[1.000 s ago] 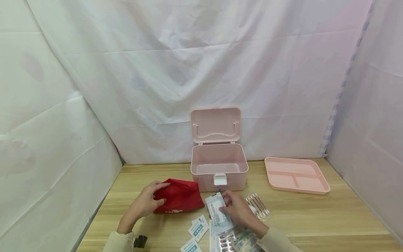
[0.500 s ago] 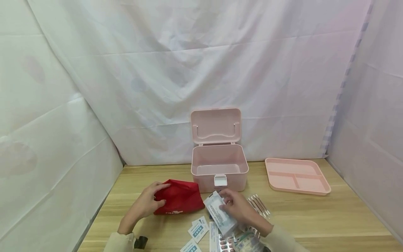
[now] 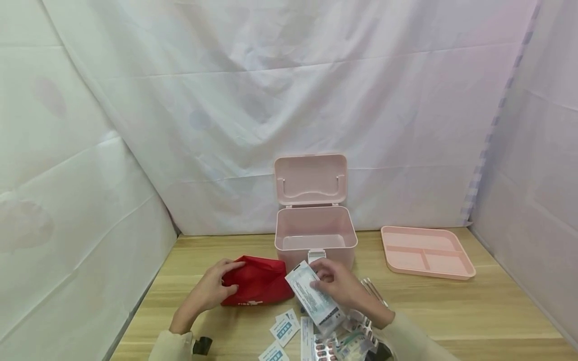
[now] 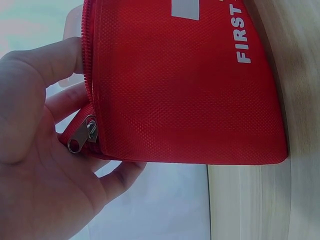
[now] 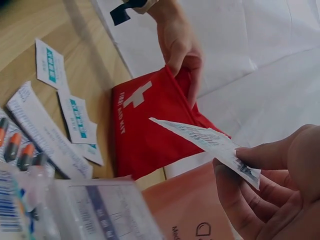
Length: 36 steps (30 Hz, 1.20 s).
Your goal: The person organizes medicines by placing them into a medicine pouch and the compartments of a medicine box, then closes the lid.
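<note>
My left hand [image 3: 211,287] grips the zipped edge of a red first-aid pouch [image 3: 264,286], which stands on the table with its top gaping. In the left wrist view, the metal zipper pull [image 4: 82,134] hangs by the palm. Between thumb and fingers, my right hand [image 3: 339,285] pinches a flat white printed packet [image 3: 311,296]. The right wrist view shows this packet [image 5: 205,137] edge-on, in front of the pouch [image 5: 145,135] from there. Below that hand lie a capsule blister pack [image 3: 324,349], a clear bag [image 3: 354,346] and a long white packet [image 3: 306,338].
Behind stands a pink box [image 3: 295,258] with its lid [image 3: 311,178] raised. A pink divided tray [image 3: 426,250] lies to the right. Several small white-and-blue sachets [image 3: 283,328] are at the front, and cotton swabs [image 3: 374,291] lie beyond the right hand.
My right hand has lifted the white packet and brought it slightly left and away from me, closer to the pouch's right end. The left hand and the pouch have stayed put.
</note>
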Each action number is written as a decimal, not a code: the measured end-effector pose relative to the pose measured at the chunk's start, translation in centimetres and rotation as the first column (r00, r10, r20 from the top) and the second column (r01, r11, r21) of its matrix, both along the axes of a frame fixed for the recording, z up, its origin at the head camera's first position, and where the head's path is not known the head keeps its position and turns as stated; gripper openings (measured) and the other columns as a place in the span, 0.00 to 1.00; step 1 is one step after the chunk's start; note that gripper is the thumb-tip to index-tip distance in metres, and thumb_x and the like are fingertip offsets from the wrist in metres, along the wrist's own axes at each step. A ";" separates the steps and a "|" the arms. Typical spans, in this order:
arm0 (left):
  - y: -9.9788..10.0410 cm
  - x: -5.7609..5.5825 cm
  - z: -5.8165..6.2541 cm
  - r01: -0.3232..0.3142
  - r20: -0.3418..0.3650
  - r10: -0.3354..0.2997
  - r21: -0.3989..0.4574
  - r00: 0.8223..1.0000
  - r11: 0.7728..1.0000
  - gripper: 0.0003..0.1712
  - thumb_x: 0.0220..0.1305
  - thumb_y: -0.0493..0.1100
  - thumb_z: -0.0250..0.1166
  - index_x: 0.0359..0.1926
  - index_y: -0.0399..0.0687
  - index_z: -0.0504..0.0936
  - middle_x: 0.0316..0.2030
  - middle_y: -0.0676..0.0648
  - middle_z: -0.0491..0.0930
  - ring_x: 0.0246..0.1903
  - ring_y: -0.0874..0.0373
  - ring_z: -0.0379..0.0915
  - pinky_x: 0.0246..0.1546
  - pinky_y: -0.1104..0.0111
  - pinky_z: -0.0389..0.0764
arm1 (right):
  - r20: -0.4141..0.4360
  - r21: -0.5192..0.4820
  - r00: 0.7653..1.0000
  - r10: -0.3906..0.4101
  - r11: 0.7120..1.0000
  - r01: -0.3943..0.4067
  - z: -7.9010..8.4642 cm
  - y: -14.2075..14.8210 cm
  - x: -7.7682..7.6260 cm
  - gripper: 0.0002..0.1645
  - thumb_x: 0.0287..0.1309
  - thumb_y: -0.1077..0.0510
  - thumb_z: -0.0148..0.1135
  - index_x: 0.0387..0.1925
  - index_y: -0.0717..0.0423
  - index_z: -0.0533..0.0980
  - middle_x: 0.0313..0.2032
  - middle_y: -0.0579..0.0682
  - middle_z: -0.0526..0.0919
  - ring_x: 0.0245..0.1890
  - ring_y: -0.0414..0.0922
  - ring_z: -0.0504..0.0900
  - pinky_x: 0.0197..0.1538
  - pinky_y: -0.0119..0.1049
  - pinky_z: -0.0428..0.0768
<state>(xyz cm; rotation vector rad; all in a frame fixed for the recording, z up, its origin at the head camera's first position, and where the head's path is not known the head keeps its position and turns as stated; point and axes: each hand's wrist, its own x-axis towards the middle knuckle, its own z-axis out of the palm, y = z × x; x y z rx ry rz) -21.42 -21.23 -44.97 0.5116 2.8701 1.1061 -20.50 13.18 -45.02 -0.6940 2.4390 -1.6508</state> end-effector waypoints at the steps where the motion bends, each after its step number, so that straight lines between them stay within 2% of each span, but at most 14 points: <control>1: 0.0 0.0 0.0 0.002 -0.001 -0.002 0.001 1.000 1.000 0.30 0.56 0.28 0.68 0.62 0.42 0.78 0.53 0.44 0.76 0.48 0.50 0.73 0.46 0.60 0.81 | -0.003 -0.016 1.000 0.011 1.000 -0.011 0.3 -0.1 -0.1 0.21 0.56 0.69 0.66 0.52 0.68 0.74 0.32 0.55 0.85 0.32 0.39 0.82 0.39 0.30 0.81; 5: 0.0 0.0 -0.1 0.001 -0.003 -0.001 0.001 1.000 1.000 0.30 0.55 0.28 0.68 0.61 0.41 0.78 0.52 0.45 0.76 0.48 0.51 0.74 0.46 0.60 0.81 | -0.031 -0.029 0.999 0.024 0.999 -0.025 1.4 -0.8 -0.5 0.21 0.56 0.69 0.65 0.52 0.68 0.74 0.33 0.57 0.85 0.32 0.41 0.83 0.37 0.30 0.82; 14: 0.0 0.0 -0.2 -0.009 0.013 0.009 0.002 1.000 1.000 0.30 0.56 0.29 0.69 0.62 0.43 0.78 0.53 0.45 0.76 0.49 0.50 0.73 0.46 0.60 0.82 | -0.128 0.058 0.992 0.015 0.998 -0.008 3.7 -3.2 -1.1 0.19 0.59 0.66 0.66 0.52 0.59 0.78 0.38 0.50 0.86 0.36 0.40 0.82 0.41 0.30 0.80; 21: 0.1 0.1 0.1 -0.003 0.014 0.003 -0.004 1.000 1.000 0.31 0.56 0.28 0.69 0.62 0.42 0.78 0.53 0.44 0.75 0.49 0.49 0.72 0.46 0.58 0.82 | -0.135 0.043 0.991 0.006 0.999 0.000 5.3 -5.1 -1.8 0.20 0.59 0.67 0.66 0.53 0.57 0.77 0.33 0.48 0.85 0.31 0.40 0.80 0.36 0.30 0.79; 27: 0.1 0.1 0.0 -0.007 0.002 0.007 -0.027 1.000 1.000 0.31 0.55 0.28 0.69 0.62 0.43 0.78 0.53 0.45 0.75 0.51 0.49 0.72 0.49 0.56 0.80 | -0.127 0.000 0.992 -0.007 1.000 0.007 6.1 -6.6 -2.5 0.20 0.59 0.68 0.65 0.54 0.57 0.77 0.32 0.49 0.84 0.29 0.41 0.80 0.33 0.31 0.79; 33: 0.1 0.1 0.2 -0.015 0.023 0.015 -0.020 1.000 1.000 0.31 0.56 0.29 0.69 0.62 0.45 0.78 0.54 0.45 0.75 0.51 0.48 0.72 0.51 0.53 0.80 | -0.127 -0.051 0.992 0.020 0.998 -0.027 6.4 -8.0 -3.3 0.20 0.60 0.68 0.64 0.55 0.57 0.76 0.33 0.51 0.84 0.28 0.41 0.79 0.31 0.31 0.79; 36: 0.1 0.1 0.2 -0.012 0.028 0.013 -0.023 1.000 1.000 0.31 0.56 0.30 0.69 0.63 0.47 0.77 0.54 0.45 0.75 0.52 0.47 0.71 0.51 0.52 0.80 | -0.143 -0.040 0.989 0.042 0.998 -0.048 6.4 -8.5 -3.5 0.20 0.62 0.67 0.64 0.55 0.57 0.76 0.32 0.50 0.84 0.27 0.40 0.78 0.30 0.30 0.78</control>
